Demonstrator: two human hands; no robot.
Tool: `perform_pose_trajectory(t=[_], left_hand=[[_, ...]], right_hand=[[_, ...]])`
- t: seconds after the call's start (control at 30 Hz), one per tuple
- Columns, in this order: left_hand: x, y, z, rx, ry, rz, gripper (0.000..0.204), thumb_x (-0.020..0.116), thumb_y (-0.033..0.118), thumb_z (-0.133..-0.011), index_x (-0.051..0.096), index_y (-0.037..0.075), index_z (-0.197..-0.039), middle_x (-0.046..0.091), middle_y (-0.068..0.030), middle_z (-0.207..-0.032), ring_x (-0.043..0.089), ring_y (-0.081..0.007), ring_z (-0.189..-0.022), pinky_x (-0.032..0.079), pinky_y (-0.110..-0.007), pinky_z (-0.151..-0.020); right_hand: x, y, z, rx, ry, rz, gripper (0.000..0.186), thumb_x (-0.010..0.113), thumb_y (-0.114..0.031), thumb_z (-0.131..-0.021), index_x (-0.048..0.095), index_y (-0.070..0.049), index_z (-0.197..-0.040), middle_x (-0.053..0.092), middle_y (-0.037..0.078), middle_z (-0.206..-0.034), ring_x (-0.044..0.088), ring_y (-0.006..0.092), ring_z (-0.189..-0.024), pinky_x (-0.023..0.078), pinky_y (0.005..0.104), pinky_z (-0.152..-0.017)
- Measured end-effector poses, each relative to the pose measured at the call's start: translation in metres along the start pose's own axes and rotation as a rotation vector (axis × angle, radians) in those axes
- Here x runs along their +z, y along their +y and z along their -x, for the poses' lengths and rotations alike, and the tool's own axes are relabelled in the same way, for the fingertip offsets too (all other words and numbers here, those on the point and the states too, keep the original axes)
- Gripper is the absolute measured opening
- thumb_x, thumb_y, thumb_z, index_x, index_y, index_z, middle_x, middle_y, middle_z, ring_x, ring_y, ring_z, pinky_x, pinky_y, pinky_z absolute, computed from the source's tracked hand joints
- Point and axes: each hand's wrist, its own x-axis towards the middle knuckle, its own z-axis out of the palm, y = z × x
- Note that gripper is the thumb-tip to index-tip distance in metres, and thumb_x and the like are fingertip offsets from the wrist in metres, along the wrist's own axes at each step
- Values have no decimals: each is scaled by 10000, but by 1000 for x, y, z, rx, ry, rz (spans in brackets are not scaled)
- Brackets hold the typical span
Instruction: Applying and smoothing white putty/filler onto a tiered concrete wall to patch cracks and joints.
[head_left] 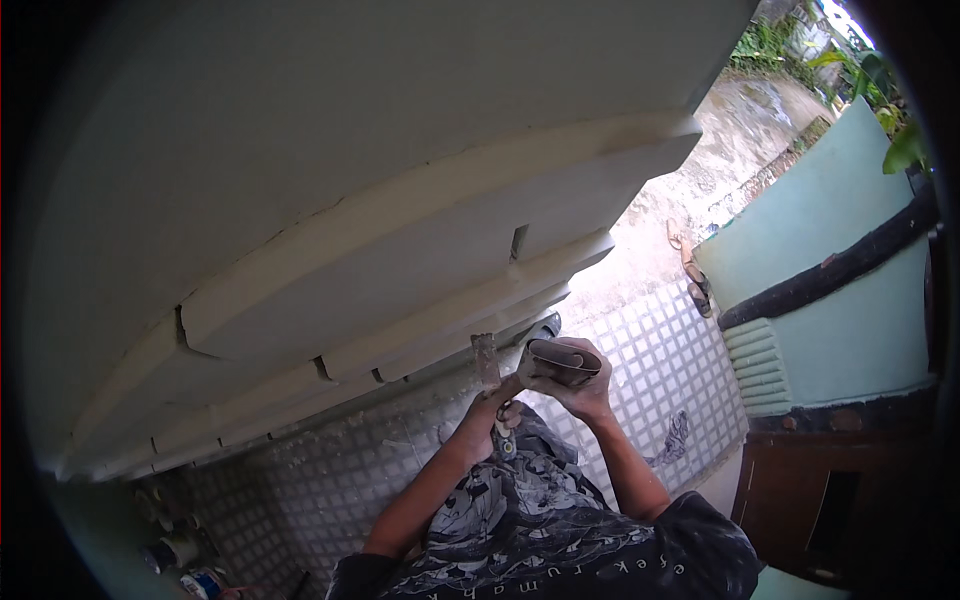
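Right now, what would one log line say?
left hand: holds scraper | right hand: holds rolled sheet | floor: checkered

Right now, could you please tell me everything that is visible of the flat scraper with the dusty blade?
The flat scraper with the dusty blade is gripped in the person's left hand. Its blade, roughly rectangular, looks like metal, brownish grey with pale smears, and points away from the body. The hand hides its middle; below the fingers the handle end shows, partly pale, with a small yellowish mark. It is over the grey-and-black patterned clothing; whether they touch, I cannot tell.
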Motion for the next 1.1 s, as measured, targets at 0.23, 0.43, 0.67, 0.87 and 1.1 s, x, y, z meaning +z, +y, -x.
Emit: perform_pose_trajectory(t=[0.23, 0.43, 0.67, 0.87, 1.1], left_hand=[[-10, 5, 19, 238, 467, -481, 207, 613, 78, -838, 586, 59, -1043, 631, -57, -1002, 510, -56, -649, 369, -194, -470], [-42, 2, 24, 276, 539, -406, 169, 616, 66, -810, 585, 69, -976, 612, -82, -1120, 510, -58, -659, 381, -187, -475], [-49, 7, 23, 265, 565, -373, 171, 622, 51, -793, 585, 76, -959, 615, -79, -1115, 510, -60, -654, 385, -193, -456], [-53, 10, 25, 242, 509, -357, 186, 624, 38, -791, 581, 81, -967, 630, -68, -1082, 514, -57, -657, 390, -189, -460], [-72, 11, 40, 288, 518, -323, 213, 629, 41, -787, 578, 76, -990, 642, -56, -1046, 508, -56, -628, 393, -188, -462]], right_hand=[[-18, -11, -76, -605, 141, 833, 221, 622, -55, -732, 668, -23, -946, 672, 120, -982, 636, 293, -977, 498, 402, -867], [-21, 19, -100, -643, -107, 1070, 371, 541, -106, -762, 599, -16, -1117, 577, 138, -1162, 544, 289, -1121, 441, 393, -963], [-22, 17, -108, -547, -226, 1068, 392, 553, -98, -765, 583, -31, -1150, 515, 98, -1177, 514, 293, -1110, 451, 382, -946], [-45, 16, -114, -575, -201, 1153, 333, 569, -103, -796, 606, -73, -1126, 553, 96, -1109, 551, 273, -1036, 484, 357, -875], [-124, 26, -128, -220, 110, 1356, 238, 580, -129, -818, 615, -135, -1053, 569, 70, -941, 581, 246, -819, 496, 373, -688]])
